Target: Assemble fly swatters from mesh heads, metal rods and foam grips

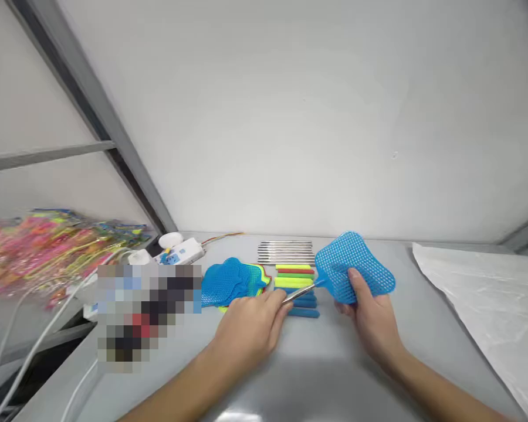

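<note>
My right hand (372, 313) pinches a blue mesh fly swatter head (349, 264), thumb on its near face. A metal rod (300, 292) joins the head's narrow neck and runs down-left into my left hand (253, 322), whose fingers are closed round it. Just behind my left hand lie handle tubes (294, 281) in yellow, red, green and blue, set side by side. Farther back is a row of thin metal rods (286, 252). Left of the tubes, more swatter heads (231, 281) are piled, blue on top with yellow and red edges showing beneath.
A white power strip (185, 252) with cables stands at the back left. Beyond the table's left side is a heap of colourful packaged items (61, 252). A white plastic sheet (488, 305) covers the right side. Part of the left table is blurred out by pixelation.
</note>
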{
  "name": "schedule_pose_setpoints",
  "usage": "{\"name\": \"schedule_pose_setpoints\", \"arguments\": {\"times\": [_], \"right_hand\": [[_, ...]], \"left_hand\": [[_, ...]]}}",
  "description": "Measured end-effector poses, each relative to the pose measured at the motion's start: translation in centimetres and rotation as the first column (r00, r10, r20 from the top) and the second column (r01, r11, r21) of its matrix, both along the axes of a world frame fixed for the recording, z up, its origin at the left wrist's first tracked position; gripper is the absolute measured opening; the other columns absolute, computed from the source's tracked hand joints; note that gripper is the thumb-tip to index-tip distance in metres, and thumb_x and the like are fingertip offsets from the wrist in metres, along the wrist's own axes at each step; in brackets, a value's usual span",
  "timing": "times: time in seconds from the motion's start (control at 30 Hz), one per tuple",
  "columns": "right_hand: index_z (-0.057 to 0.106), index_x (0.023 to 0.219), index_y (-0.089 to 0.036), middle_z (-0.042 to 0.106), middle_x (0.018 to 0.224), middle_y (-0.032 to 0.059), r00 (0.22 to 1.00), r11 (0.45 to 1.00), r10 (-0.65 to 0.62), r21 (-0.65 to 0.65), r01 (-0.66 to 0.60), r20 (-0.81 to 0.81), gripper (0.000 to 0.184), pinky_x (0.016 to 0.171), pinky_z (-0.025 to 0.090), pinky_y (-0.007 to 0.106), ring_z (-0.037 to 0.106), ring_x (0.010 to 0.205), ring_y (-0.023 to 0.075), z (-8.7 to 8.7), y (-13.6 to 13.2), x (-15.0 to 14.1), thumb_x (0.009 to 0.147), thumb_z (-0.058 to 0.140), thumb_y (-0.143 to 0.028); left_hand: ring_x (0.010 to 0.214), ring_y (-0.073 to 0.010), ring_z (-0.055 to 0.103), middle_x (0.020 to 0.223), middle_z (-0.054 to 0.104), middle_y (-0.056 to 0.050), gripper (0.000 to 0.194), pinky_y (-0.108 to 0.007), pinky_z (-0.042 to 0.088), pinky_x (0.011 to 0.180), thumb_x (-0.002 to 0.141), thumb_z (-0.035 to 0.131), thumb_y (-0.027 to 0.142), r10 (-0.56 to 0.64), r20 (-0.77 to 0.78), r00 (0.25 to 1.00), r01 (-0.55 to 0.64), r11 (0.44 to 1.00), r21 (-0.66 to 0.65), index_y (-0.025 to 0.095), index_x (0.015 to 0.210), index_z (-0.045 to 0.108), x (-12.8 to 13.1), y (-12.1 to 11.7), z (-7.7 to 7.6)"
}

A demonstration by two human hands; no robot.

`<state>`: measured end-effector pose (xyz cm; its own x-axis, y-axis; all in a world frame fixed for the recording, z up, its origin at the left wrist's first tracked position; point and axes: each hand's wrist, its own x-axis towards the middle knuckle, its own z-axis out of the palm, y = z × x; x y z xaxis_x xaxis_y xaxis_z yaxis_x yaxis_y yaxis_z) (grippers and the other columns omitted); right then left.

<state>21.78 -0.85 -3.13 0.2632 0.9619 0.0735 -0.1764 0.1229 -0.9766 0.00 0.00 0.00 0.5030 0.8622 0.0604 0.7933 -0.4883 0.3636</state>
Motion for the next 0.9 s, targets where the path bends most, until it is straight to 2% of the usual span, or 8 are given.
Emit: {"name": "schedule_pose_setpoints", "arguments": {"times": [0.17, 0.3, 0.33, 0.43, 0.53, 0.63, 0.77, 0.9], "right_hand": [[0.058, 0.086, -0.020, 0.059, 0.076, 0.0007, 0.806, 0.863, 0.489, -0.046, -0.504, 0.334, 0.025, 0.070, 0.046, 0.028, 0.056, 0.071, 0.0149, 1.7, -1.4, -0.9, 0.088, 0.057, -0.045], [0.059, 0.095, -0.020, 0.059, 0.075, 0.0012, 0.680, 0.764, 0.629, -0.140, -0.630, 0.377, 0.027, 0.073, 0.048, 0.032, 0.059, 0.073, 0.0170, 3.5, -1.5, -1.6, 0.094, 0.045, -0.044], [0.059, 0.092, -0.020, 0.058, 0.074, 0.0013, 0.682, 0.774, 0.616, -0.145, -0.616, 0.393, 0.030, 0.072, 0.048, 0.032, 0.058, 0.072, 0.0172, 4.0, -1.3, -1.5, 0.095, 0.042, -0.044], [0.059, 0.088, -0.020, 0.062, 0.083, 0.0051, 0.711, 0.853, 0.500, -0.142, -0.502, 0.495, 0.034, 0.077, 0.048, 0.034, 0.059, 0.082, 0.0202, 5.7, -0.3, 0.1, 0.094, 0.041, -0.048], [0.060, 0.101, -0.021, 0.063, 0.085, 0.0064, 0.724, 0.927, 0.368, -0.167, -0.336, 0.584, 0.039, 0.074, 0.050, 0.035, 0.059, 0.083, 0.0224, 7.2, 0.6, 3.9, 0.093, 0.039, -0.052], [0.061, 0.101, -0.025, 0.059, 0.074, 0.0021, 0.548, 0.954, 0.298, -0.253, -0.158, 0.781, 0.039, 0.073, 0.047, 0.033, 0.057, 0.072, 0.0195, 7.4, 1.0, 8.5, 0.093, 0.035, -0.053], [0.051, 0.120, -0.028, 0.054, 0.070, -0.0008, 0.397, 0.944, 0.258, -0.318, 0.091, 0.881, 0.042, 0.060, 0.044, 0.031, 0.054, 0.063, 0.0185, 5.2, 1.0, 12.6, 0.095, 0.026, -0.051], [0.040, 0.130, -0.024, 0.059, 0.070, 0.0010, 0.289, 0.898, 0.300, -0.371, 0.236, 0.909, 0.044, 0.060, 0.042, 0.031, 0.058, 0.063, 0.0203, 3.0, 0.8, 12.4, 0.095, 0.025, -0.045]], "left_hand": [[0.068, -0.0152, 0.053, 0.073, 0.056, 0.000, 0.038, -0.027, 0.039, 0.064, 0.097, 0.036, 0.046, -0.054, 0.485, 0.873, 0.228, 0.923, -0.309, 0.018, 0.083, 0.058, 0.9, -0.8, 0.5], [0.046, -0.0097, 0.042, 0.062, 0.045, 0.002, 0.054, -0.025, 0.042, 0.047, 0.093, 0.031, 0.059, 0.195, 0.735, 0.649, 0.530, 0.578, -0.621, 0.013, 0.088, 0.059, 2.1, -1.7, -1.9], [0.049, -0.0102, 0.047, 0.068, 0.051, -0.001, 0.053, -0.027, 0.045, 0.051, 0.092, 0.036, 0.059, 0.251, 0.763, 0.595, 0.551, 0.563, -0.615, 0.011, 0.092, 0.059, 2.3, -1.9, -2.4], [0.080, -0.0161, 0.060, 0.098, 0.063, -0.010, 0.043, -0.033, 0.049, 0.077, 0.091, 0.049, 0.051, 0.239, 0.816, 0.526, 0.496, 0.693, -0.523, 0.012, 0.108, 0.059, 2.5, -2.5, -3.0], [0.098, -0.0186, 0.058, 0.110, 0.062, -0.009, 0.030, -0.034, 0.046, 0.088, 0.093, 0.051, 0.039, 0.085, 0.783, 0.617, 0.370, 0.846, -0.383, 0.018, 0.113, 0.060, 2.0, -2.9, -2.1], [0.095, -0.0177, 0.056, 0.105, 0.062, -0.007, 0.020, -0.033, 0.046, 0.086, 0.094, 0.047, 0.029, -0.073, 0.701, 0.710, 0.294, 0.935, -0.200, 0.019, 0.105, 0.060, 1.4, -2.9, -1.3], [0.094, -0.0189, 0.053, 0.098, 0.062, -0.006, 0.016, -0.034, 0.043, 0.087, 0.093, 0.043, 0.020, -0.333, 0.568, 0.753, 0.361, 0.930, 0.065, 0.017, 0.099, 0.058, 1.2, -2.7, -1.7], [0.090, -0.0187, 0.051, 0.096, 0.060, -0.007, 0.015, -0.033, 0.042, 0.083, 0.093, 0.041, 0.018, -0.450, 0.444, 0.775, 0.440, 0.888, 0.134, 0.017, 0.096, 0.055, 1.5, -2.4, -2.4]]}}
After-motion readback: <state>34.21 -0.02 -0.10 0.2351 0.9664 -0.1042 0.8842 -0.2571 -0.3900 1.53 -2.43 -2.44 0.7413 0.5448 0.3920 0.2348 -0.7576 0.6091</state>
